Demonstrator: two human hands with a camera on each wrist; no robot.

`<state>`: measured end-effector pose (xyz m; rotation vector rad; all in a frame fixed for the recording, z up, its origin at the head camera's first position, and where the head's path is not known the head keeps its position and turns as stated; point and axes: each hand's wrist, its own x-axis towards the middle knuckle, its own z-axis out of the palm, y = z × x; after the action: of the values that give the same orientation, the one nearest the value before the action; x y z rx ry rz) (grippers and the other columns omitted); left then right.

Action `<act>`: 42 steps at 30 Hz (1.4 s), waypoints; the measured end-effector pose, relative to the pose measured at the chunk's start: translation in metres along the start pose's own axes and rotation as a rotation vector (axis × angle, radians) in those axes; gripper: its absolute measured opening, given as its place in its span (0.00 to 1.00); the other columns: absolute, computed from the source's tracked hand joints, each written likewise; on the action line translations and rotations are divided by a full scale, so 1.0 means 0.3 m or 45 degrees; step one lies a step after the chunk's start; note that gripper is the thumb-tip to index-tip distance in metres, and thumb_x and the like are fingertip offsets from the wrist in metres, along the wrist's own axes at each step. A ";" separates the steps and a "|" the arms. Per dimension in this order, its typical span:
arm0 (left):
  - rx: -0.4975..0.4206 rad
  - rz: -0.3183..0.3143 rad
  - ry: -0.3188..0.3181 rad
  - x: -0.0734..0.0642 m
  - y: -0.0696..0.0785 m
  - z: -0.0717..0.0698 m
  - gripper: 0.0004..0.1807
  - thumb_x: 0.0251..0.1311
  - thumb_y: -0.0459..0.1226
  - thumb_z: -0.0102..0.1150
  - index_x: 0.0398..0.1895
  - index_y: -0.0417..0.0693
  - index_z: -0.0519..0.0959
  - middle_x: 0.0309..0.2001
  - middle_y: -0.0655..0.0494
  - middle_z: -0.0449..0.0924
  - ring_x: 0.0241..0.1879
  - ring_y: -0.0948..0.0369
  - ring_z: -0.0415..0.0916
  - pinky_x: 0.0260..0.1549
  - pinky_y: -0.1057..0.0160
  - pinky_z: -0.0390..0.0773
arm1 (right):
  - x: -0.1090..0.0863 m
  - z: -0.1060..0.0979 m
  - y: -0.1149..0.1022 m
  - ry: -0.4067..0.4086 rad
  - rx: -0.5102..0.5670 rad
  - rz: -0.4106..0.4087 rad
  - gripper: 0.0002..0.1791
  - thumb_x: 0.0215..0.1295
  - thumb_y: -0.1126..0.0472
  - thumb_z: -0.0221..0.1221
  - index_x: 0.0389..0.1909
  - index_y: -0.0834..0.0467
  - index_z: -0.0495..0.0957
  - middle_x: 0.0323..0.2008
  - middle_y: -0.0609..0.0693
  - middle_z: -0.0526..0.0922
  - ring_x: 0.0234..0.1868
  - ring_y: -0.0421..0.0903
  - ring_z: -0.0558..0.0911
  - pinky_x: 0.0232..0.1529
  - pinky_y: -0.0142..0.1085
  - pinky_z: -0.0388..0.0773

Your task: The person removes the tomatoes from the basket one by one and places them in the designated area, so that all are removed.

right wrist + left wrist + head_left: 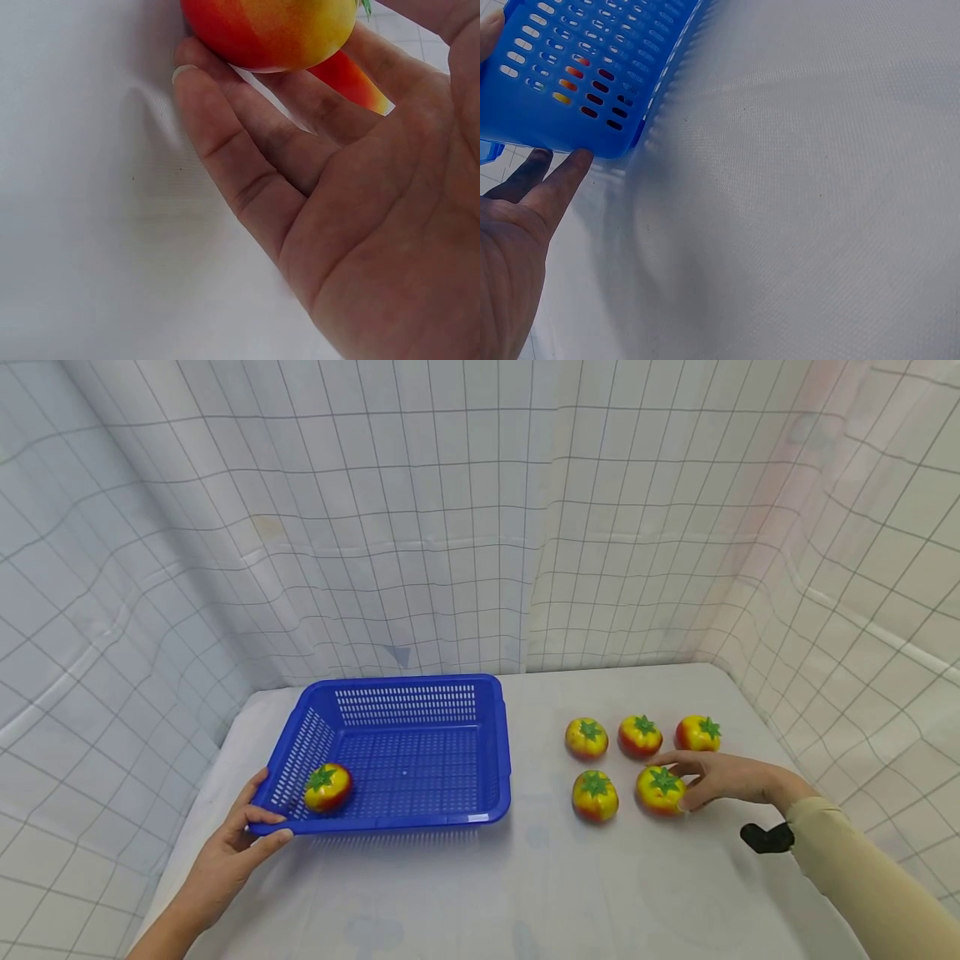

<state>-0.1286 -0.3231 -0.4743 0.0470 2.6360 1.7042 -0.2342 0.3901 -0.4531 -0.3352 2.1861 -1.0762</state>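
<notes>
My left hand (228,852) pinches the near left corner of a blue plastic basket (390,821), thumb and fingers at its rim. A toy tomato (328,787), red and yellow with a green leafy top, lies inside that corner; in the left wrist view its colours show through the slots of the basket wall (570,124). On the right, my right hand (731,779) has its fingers and thumb around another toy tomato (660,791). The right wrist view shows the fingers (225,127) along this tomato's side (270,30); the thumb tip is out of frame there.
Beside the held one sits a toy tomato (596,796). Behind them stands a row of three more: left (587,739), middle (640,737) and right (696,734). A white cloth covers the table (540,893). White gridded curtains (495,527) enclose the back and sides.
</notes>
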 end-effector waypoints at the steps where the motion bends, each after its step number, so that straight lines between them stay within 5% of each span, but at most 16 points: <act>1: 0.002 0.000 0.002 0.000 0.000 0.001 0.19 0.73 0.41 0.60 0.54 0.34 0.71 0.82 0.70 0.32 0.74 0.25 0.35 0.47 0.83 0.70 | 0.001 0.000 0.001 0.001 0.000 -0.001 0.40 0.61 0.56 0.70 0.74 0.50 0.67 0.72 0.66 0.62 0.71 0.65 0.63 0.56 0.43 0.77; 42: 0.017 -0.002 0.002 0.004 -0.005 -0.002 0.19 0.73 0.41 0.60 0.55 0.35 0.70 0.82 0.71 0.32 0.73 0.24 0.39 0.46 0.83 0.71 | -0.013 0.006 0.009 -0.026 0.012 -0.001 0.43 0.64 0.57 0.68 0.78 0.53 0.61 0.71 0.70 0.61 0.68 0.62 0.69 0.55 0.43 0.80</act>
<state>-0.1298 -0.3242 -0.4756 0.0431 2.6477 1.6875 -0.2301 0.3926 -0.4543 -0.3414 2.1622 -1.0787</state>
